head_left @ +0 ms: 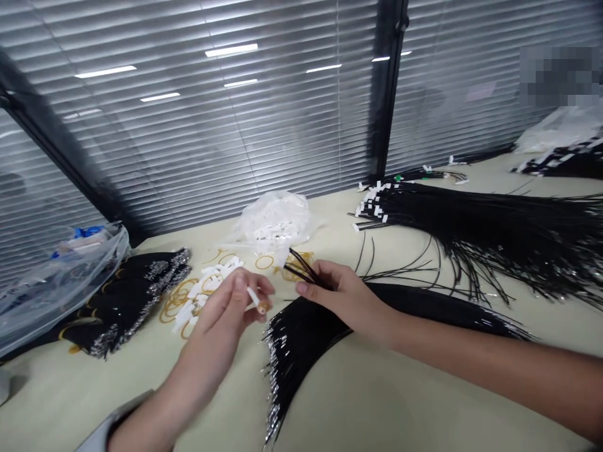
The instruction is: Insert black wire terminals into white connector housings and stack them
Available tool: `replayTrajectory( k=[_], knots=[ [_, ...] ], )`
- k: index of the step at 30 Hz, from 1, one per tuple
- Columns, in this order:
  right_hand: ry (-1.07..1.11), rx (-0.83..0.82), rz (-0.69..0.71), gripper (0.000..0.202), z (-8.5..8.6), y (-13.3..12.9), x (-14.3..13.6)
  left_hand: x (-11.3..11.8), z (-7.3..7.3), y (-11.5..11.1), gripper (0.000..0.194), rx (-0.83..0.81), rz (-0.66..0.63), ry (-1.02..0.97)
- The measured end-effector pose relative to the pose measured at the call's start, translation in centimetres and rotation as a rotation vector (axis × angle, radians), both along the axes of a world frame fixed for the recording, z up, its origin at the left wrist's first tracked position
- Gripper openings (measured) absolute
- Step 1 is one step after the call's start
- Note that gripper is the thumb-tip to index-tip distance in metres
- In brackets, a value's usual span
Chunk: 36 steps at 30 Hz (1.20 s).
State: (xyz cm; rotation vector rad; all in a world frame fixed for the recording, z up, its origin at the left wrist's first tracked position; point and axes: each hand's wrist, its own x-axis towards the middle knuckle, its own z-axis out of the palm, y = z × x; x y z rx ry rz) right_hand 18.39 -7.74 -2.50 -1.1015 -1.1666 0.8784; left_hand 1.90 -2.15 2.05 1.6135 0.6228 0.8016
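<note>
A small white tube [254,297] is pinched in my left hand [230,304], near the middle of the view. My right hand [348,298] grips several thin black wires [301,263], their ends sticking out to the left past the thumb. Below my right hand lies a thick bundle of black wires [301,336] with silvery ends. White pieces [202,295] and yellow rubber bands [175,302] are scattered on the table left of my left hand. More yellow bands sit behind the wires in my right hand.
A clear bag of white pieces [277,223] sits at the back of the table [226,395]. Large black wire bundles [485,226] with white tags spread at the right. Banded black bundles [127,289] and a plastic bag [61,282] are at the left. Window blinds [235,125] stand behind.
</note>
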Motion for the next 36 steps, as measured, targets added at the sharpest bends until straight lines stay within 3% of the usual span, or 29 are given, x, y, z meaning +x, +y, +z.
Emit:
replayTrajectory(
  k=[2, 3, 7, 13, 19, 22, 27, 29, 31, 33, 36],
  knots=[
    [0.021, -0.008, -0.015, 0.029, -0.1, 0.2, 0.2, 1.0, 0.9, -0.7, 0.031, -0.052, -0.169, 0.008],
    [0.034, -0.018, -0.017, 0.029, -0.1, 0.3, 0.3, 1.6, 1.2, -1.2, 0.031, -0.045, -0.191, 0.027],
    [0.083, -0.050, -0.012, 0.026, 0.3, 0.1, 0.5, 3.3, 1.5, -2.1, 0.033, 0.037, -0.065, 0.141],
    [0.141, -0.022, -0.069, 0.029, 1.4, 0.1, 1.3, 2.3, -0.6, -0.6, 0.031, -0.030, -0.110, 0.298],
    [0.182, 0.091, -0.190, 0.027, 4.4, 0.6, 3.8, 0.5, -2.3, 0.1, 0.033, -0.032, -0.203, 0.471],
    [0.198, 0.164, -0.233, 0.026, 5.8, 0.6, 4.8, 0.0, -1.5, 0.0, 0.034, 0.037, -0.207, 0.530],
    [0.182, 0.187, -0.236, 0.026, 5.8, 0.7, 4.7, -0.4, 2.1, -1.1, 0.036, 0.350, -0.212, 0.648],
    [0.173, 0.184, -0.235, 0.026, 5.1, 0.8, 4.0, 0.2, 3.0, -2.1, 0.037, 0.300, -0.153, 0.578],
    [0.173, 0.194, -0.258, 0.027, 4.5, 0.9, 3.3, 1.6, 3.0, -3.3, 0.033, 0.182, 0.041, 0.332],
    [0.188, 0.215, -0.302, 0.028, 4.0, 1.0, 2.6, 3.8, 2.1, -4.2, 0.026, 0.040, 0.280, -0.023],
    [0.219, 0.242, -0.349, 0.031, 3.3, 1.0, 1.8, 7.8, 0.0, -4.6, 0.025, -0.119, 0.331, -0.309]
  ],
)
